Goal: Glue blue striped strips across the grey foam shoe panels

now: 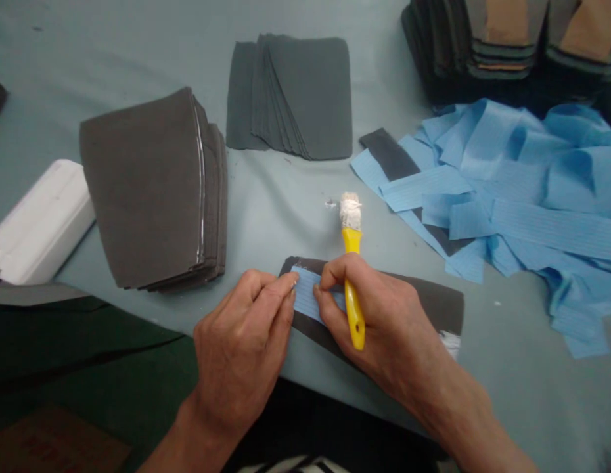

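A dark grey panel [433,299] lies near the table's front edge, with a pale blue ribbed strip [305,295] along its left part. My left hand [249,328] is closed, thumb and finger pinched at the strip's left end. My right hand [379,315] is closed too: a yellow-handled brush [352,242] is tucked in it, bristles pointing away and coated white. Its thumb and fingertip also touch the blue strip, hiding part of it. A white smear [451,341] shows on the panel's right end, beside my right wrist.
A stack of brown-grey panels [142,190] stands left, next to a white box [44,223]. Thinner grey pieces [310,95] lie fanned behind. Loose blue strips [532,190] pile up at right, below dark stacks with tan patches [505,23]. The table edge runs close under my hands.
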Motion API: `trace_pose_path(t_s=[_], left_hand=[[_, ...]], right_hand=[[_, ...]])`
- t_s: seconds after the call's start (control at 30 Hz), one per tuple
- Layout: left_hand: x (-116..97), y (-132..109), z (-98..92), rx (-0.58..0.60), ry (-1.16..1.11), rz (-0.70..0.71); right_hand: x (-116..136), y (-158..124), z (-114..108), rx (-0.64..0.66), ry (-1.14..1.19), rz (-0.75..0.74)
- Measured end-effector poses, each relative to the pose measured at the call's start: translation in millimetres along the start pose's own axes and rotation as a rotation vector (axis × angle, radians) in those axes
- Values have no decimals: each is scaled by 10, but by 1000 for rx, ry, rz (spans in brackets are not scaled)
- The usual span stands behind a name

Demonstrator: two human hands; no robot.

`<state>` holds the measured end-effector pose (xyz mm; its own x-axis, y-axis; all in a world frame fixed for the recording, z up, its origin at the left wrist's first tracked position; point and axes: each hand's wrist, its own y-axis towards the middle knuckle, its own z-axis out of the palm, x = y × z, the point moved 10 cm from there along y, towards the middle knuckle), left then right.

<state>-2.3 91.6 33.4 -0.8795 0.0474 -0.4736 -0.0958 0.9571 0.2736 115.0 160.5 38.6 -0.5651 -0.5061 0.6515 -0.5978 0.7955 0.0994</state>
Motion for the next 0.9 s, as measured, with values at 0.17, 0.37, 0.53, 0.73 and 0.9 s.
trace_pose_path(t_s=[0.17,0.37,0.53,0.73,0.9], left_hand=[[2,-8,15,-2,17,7],[5,-42,-16,-63,67,90],[60,-57,27,-70,74,99],[43,-53,9,-105,131,93],[61,-36,-3,-106,141,60]], right_hand=[[-30,-2,10,11,24,25],[-86,0,113,135,31,121],[-64,-32,99,245,-10,119],[-199,-232,-395,176,-39,128],[-512,-474,-678,129,-26,256]])
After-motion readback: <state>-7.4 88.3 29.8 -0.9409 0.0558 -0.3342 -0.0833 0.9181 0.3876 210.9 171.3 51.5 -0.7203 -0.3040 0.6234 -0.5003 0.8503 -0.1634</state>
